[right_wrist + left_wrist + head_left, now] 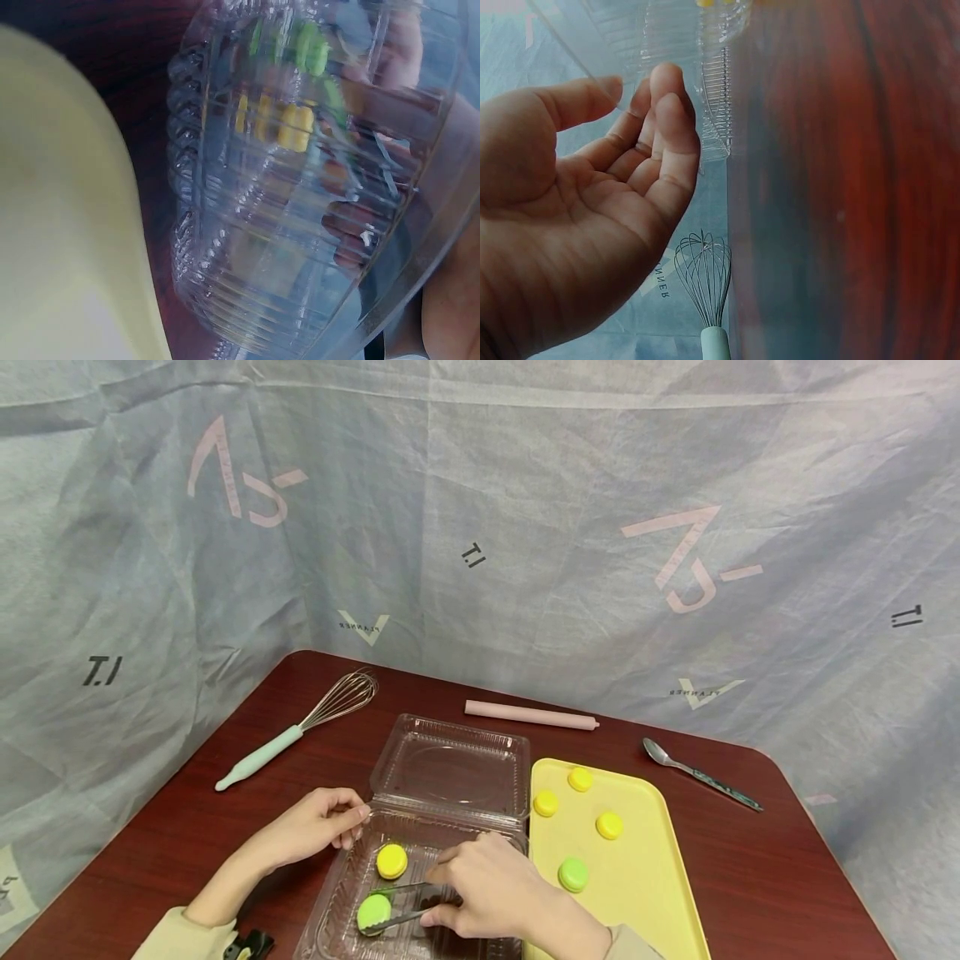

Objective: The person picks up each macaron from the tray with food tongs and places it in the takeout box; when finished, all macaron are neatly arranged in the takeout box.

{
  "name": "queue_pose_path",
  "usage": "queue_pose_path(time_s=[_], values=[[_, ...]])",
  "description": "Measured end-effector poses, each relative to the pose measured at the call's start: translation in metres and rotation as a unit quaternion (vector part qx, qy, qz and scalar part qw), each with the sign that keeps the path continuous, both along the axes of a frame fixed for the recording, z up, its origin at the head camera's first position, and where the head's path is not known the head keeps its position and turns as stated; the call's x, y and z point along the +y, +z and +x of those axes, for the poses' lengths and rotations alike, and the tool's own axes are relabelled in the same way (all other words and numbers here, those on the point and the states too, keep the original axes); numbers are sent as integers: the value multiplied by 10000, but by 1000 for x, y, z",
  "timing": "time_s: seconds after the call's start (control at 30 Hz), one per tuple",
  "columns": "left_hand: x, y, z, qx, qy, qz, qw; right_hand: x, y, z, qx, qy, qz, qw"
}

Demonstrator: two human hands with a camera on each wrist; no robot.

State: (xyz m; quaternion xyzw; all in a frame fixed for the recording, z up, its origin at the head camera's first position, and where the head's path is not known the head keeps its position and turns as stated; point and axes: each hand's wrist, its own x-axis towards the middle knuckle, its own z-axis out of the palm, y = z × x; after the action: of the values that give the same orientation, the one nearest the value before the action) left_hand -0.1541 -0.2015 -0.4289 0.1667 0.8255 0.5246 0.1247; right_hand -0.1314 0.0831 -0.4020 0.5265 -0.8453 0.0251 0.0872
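My right hand (487,885) holds dark tongs (401,920) over a clear hinged plastic container (322,918). The tong tips sit on either side of a green macaron (374,913) inside the base. A yellow macaron (392,862) lies just behind it. At the container's left rim, near the hinge, my left hand (318,825) pinches the edge between thumb and bent fingers; the left wrist view shows the thumb (592,97) right at the rim. The right wrist view looks through the container wall (225,225), where the macarons and fingers appear blurred.
A yellow tray (637,902) to the container's right bears several yellow macarons (610,825) and one green macaron (573,874). The container's lid (450,772) lies back. Around stand a whisk (300,731), a pink rolling pin (531,714) and a spoon (701,774) on the dark red table.
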Motion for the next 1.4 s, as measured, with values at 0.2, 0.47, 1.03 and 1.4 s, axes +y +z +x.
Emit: queue_pose_path(time_s=[0.2, 0.47, 1.03, 1.4], values=[[0, -1, 0, -20, -26, 30, 10000, 0, -1, 0, 55, -13, 1, 10000], [-1, -1, -1, -28, -31, 31, 10000, -1, 0, 0, 134, -11, -4, 9999], [-1, -2, -1, 17, -51, 20, 10000, 6, 5, -1, -94, -125, -161, 9997], [0, -1, 1, 54, -47, 132, 9999, 19, 19, -6, -440, -412, -214, 9980]])
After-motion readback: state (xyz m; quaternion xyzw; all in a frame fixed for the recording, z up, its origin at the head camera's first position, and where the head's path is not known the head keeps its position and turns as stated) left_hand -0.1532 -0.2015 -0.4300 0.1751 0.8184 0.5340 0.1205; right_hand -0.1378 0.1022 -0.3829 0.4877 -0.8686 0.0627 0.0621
